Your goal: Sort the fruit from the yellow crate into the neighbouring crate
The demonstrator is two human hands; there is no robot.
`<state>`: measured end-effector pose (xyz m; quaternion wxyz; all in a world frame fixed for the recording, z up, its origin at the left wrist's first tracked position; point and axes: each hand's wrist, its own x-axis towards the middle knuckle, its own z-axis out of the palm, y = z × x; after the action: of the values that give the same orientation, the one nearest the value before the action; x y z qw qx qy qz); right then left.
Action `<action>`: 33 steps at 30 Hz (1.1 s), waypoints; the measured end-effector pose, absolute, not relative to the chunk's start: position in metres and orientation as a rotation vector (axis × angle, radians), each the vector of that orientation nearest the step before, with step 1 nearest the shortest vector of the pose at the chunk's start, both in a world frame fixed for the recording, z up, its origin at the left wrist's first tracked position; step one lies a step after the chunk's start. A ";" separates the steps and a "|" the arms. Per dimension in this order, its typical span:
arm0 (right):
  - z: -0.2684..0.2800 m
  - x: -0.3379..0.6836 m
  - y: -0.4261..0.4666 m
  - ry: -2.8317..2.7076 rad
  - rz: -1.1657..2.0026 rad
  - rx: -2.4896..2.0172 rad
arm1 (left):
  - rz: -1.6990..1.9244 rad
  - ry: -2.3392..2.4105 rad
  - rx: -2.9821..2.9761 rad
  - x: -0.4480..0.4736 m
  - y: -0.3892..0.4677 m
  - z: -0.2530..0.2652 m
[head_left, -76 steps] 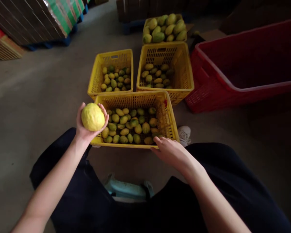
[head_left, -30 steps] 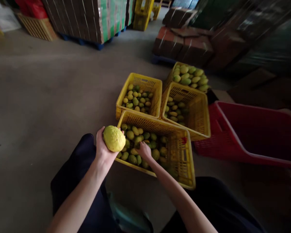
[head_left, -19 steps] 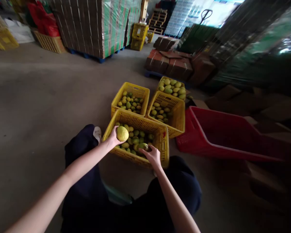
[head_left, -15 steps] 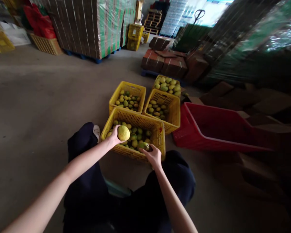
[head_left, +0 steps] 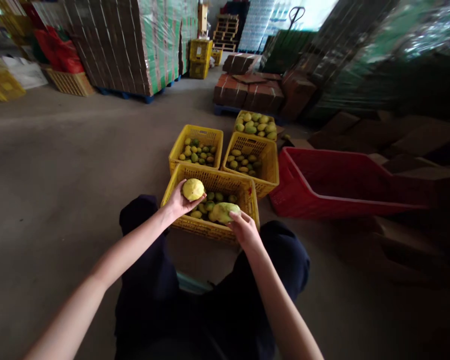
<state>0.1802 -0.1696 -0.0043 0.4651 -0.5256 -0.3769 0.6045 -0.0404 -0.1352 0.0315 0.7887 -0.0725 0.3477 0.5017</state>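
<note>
In my left hand (head_left: 182, 201) rests a rounded yellow fruit (head_left: 193, 189) that looks like a mango, with the fingers curled under it. Pinched at its right end by my right hand (head_left: 246, 229) is a longer yellow-green mango (head_left: 222, 212). Both are held over the near yellow crate (head_left: 252, 200). Inside this crate lie several more green and yellow mangoes (head_left: 210, 205), partly hidden by my hands and the two held fruits.
Behind stand a left yellow crate (head_left: 203, 131), a right yellow crate (head_left: 270, 165) and a fuller one (head_left: 273, 120), all with fruit. A red bin (head_left: 322, 204) sits at right, near cardboard pieces. Wrapped pallet stacks (head_left: 112, 45) and bundled cardboard (head_left: 264, 95) stand farther off.
My right hand has raised the longer mango, now seen side-on. My left hand has moved slightly up and turned, showing more of its palm beneath the yellow mango.
</note>
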 end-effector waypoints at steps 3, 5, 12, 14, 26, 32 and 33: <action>0.015 0.172 -0.135 -0.882 1.549 -1.250 | 1.008 0.735 -0.130 -0.041 -0.113 0.039; 0.023 0.166 -0.107 -0.845 1.560 -1.249 | 1.010 0.722 -0.050 -0.039 -0.092 0.040; 0.002 0.150 -0.036 -0.701 1.636 -1.234 | 1.264 0.678 0.052 -0.016 -0.033 0.002; -0.008 0.148 -0.031 -0.720 1.605 -1.263 | 1.300 0.772 0.037 -0.006 -0.028 -0.016; -0.001 0.156 -0.073 -1.368 0.666 -0.938 | 1.589 0.858 1.579 -0.006 -0.065 -0.024; -0.003 0.157 -0.088 -1.480 0.581 -0.804 | 1.561 0.851 1.531 -0.012 -0.087 -0.029; -0.003 0.156 -0.090 -1.482 0.585 -0.794 | 1.559 0.841 1.502 -0.013 -0.091 -0.028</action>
<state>0.1560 -0.0900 -0.0031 0.6296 -0.3466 -0.6468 0.2552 -0.0128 -0.0905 -0.0285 0.3981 0.5933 0.3323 0.6157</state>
